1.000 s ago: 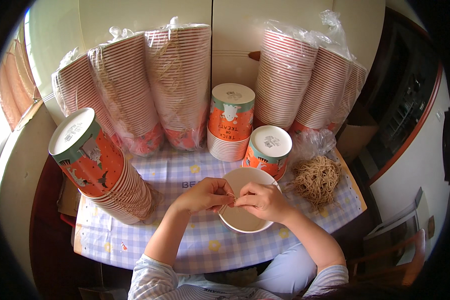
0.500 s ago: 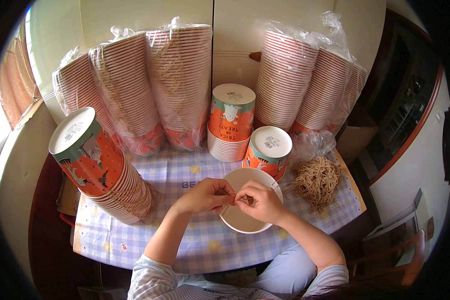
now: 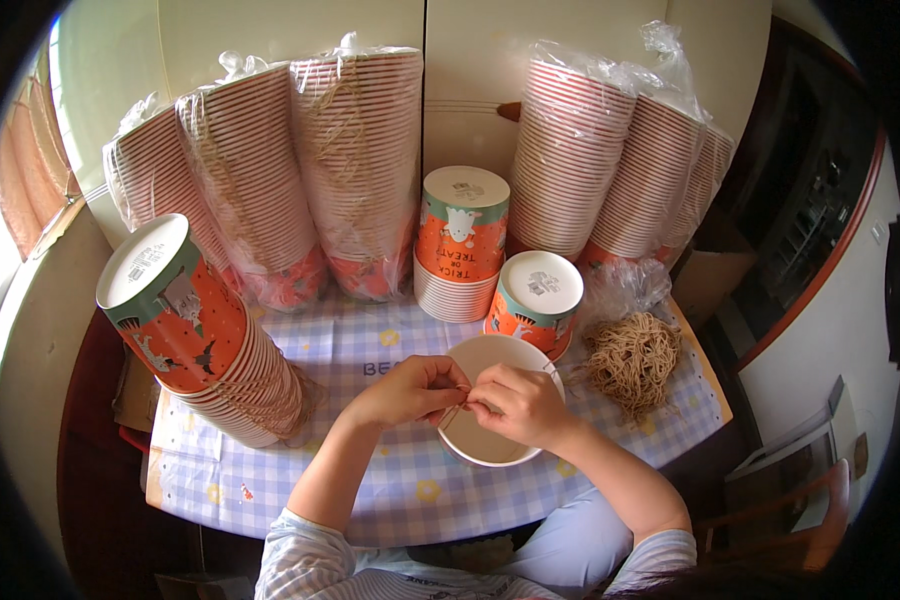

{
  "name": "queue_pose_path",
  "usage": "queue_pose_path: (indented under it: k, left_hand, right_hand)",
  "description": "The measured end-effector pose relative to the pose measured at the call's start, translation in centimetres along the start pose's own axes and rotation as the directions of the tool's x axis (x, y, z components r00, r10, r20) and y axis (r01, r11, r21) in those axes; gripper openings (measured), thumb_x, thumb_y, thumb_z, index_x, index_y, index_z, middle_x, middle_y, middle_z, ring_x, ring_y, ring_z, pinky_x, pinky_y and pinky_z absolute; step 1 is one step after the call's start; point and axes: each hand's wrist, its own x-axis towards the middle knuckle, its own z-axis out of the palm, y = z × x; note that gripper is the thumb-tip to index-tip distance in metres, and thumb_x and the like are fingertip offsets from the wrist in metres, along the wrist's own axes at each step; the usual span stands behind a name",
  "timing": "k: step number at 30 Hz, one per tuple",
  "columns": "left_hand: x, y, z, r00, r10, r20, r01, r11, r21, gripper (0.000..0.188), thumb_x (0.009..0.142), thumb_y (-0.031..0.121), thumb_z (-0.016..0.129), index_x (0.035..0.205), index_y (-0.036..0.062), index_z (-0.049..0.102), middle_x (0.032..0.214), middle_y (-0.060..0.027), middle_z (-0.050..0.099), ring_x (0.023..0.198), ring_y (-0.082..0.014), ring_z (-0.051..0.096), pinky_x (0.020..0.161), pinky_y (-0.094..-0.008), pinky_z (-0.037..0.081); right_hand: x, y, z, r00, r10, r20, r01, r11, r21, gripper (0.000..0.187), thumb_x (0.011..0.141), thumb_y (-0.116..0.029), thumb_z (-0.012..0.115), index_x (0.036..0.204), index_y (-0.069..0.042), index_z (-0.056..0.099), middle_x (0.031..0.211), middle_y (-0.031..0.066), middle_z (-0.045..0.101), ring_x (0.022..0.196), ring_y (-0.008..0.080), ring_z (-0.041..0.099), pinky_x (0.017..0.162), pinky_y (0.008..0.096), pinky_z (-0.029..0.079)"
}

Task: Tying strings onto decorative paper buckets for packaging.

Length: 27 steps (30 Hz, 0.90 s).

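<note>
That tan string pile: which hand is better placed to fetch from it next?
Probably the right hand: it is nearer the string pile, which lies to its right; the left hand is farther away.

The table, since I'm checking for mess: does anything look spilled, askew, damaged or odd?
Nothing looks spilled or damaged. The twine pile, right of the open cup, looks untidy: its strands lie tangled. The left cup stack appears tilted, though lens bending may explain that.
</note>
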Motion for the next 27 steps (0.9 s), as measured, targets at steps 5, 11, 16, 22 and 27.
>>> queue_pose_path:
  k: [5,11,16,22,27]
  left_hand:
    - [0.0,0.1,0.2,1.000,0.016,-0.024,-0.015,0.999,0.041,0.008,0.080,0.004,0.055,0.087,-0.0004,0.053,0.069,-0.0030,0.057,0.054,-0.0067,0.050,0.046,-0.0198,0.040]
    - [-0.2,0.1,0.7,0.996,0.059,-0.061,-0.051,0.991,0.120,0.009,0.079,0.003,0.056,0.086,0.0002,0.051,0.068,-0.0030,0.057,0.055,-0.0069,0.052,0.047,-0.0202,0.041]
    - [-0.4,0.6,1.2,0.994,0.080,-0.080,-0.064,0.982,0.177,0.010,0.078,0.002,0.057,0.083,0.0007,0.049,0.065,-0.0033,0.056,0.055,-0.0073,0.052,0.048,-0.0207,0.042]
    - [-0.6,1.4,1.4,0.996,0.022,-0.082,-0.002,0.971,0.237,0.011,0.080,0.005,0.057,0.084,0.0029,0.047,0.069,-0.0001,0.055,0.057,-0.0048,0.051,0.047,-0.0178,0.038]
    - [-0.5,0.9,1.4,0.990,0.044,-0.135,-0.012,0.974,0.228,0.009,0.079,0.006,0.059,0.084,0.0020,0.052,0.070,0.0001,0.055,0.058,-0.0046,0.050,0.049,-0.0184,0.040]
  right_hand:
    - [-0.1,-0.3,0.2,0.988,0.152,-0.032,-0.147,0.982,0.118,0.010,0.065,-0.004,0.065,0.071,-0.006,0.057,0.074,0.0019,0.055,0.060,0.0154,0.057,0.052,0.0266,0.047]
    - [-0.3,-0.2,0.5,0.925,0.367,0.099,-0.379,0.878,0.291,0.008,0.070,-0.002,0.062,0.074,-0.002,0.056,0.075,0.0043,0.057,0.060,0.0105,0.057,0.054,0.0233,0.047]
    - [-0.3,-0.5,0.4,0.874,0.465,0.142,-0.482,0.793,0.372,0.010,0.071,-0.005,0.062,0.072,-0.002,0.053,0.067,0.0071,0.058,0.059,0.0158,0.058,0.055,0.0270,0.047]
    - [0.0,-0.8,0.2,0.847,0.503,0.172,-0.526,0.748,0.405,0.010,0.071,-0.003,0.061,0.075,-0.002,0.053,0.068,0.0054,0.058,0.061,0.0126,0.058,0.055,0.0253,0.047]
    - [-0.1,-0.7,0.4,0.833,0.525,0.173,-0.543,0.718,0.436,0.011,0.071,-0.003,0.061,0.079,-0.001,0.054,0.069,0.0045,0.059,0.061,0.0105,0.057,0.056,0.0239,0.046]
